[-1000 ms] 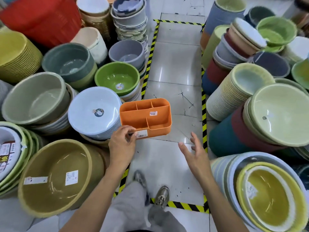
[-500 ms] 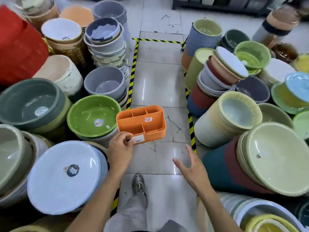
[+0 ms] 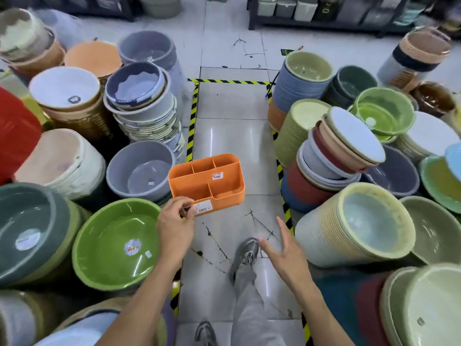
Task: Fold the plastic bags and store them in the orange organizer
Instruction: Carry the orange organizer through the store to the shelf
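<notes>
Orange organizer is held up over the tiled floor aisle, gripped at its near left corner by the left hand, fingers curled against the barcode label. Right hand is kept free beside it, fingers spread and straight, nothing held. A grey shoe is seen below. Green basin sits near left, grey basin behind it; stacked basins are piled right. Yellow-black tape edges the aisle; shelving stands far back.
</notes>
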### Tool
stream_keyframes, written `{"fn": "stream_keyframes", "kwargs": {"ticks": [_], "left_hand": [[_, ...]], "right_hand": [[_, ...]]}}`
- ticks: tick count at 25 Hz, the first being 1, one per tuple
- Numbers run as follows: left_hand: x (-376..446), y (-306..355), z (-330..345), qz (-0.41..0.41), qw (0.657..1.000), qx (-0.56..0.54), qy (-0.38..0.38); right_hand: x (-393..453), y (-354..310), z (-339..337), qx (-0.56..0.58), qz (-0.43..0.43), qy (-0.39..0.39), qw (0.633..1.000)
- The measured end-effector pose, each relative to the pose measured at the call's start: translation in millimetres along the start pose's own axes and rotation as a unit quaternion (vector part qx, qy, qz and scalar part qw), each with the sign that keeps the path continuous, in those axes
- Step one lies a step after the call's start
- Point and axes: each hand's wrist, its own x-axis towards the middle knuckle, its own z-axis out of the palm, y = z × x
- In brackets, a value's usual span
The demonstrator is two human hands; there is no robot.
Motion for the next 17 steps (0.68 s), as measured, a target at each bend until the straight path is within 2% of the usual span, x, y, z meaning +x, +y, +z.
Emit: {"fn": "stream_keyframes", "kwargs": {"ticks": [6, 9, 12, 17], "left_hand": [[147, 42, 86, -0.043, 0.998, 0.043, 0.009], [213, 70, 120, -0.029, 0.998, 0.048, 0.012], [278, 100, 148, -0.018, 0.999, 0.043, 0.019], [386, 126, 196, -0.046, 0.999, 0.022, 0.017]], "right_hand": [[184, -26, -36, 0.017, 0.019, -0.032, 0.999], [268, -36, -65, 0.009, 0.019, -0.041, 0.999], [338, -59, -96, 0.018, 0.024, -0.054, 0.998], [440, -102, -126, 0.021, 0.019, -0.057, 0.998]]}}
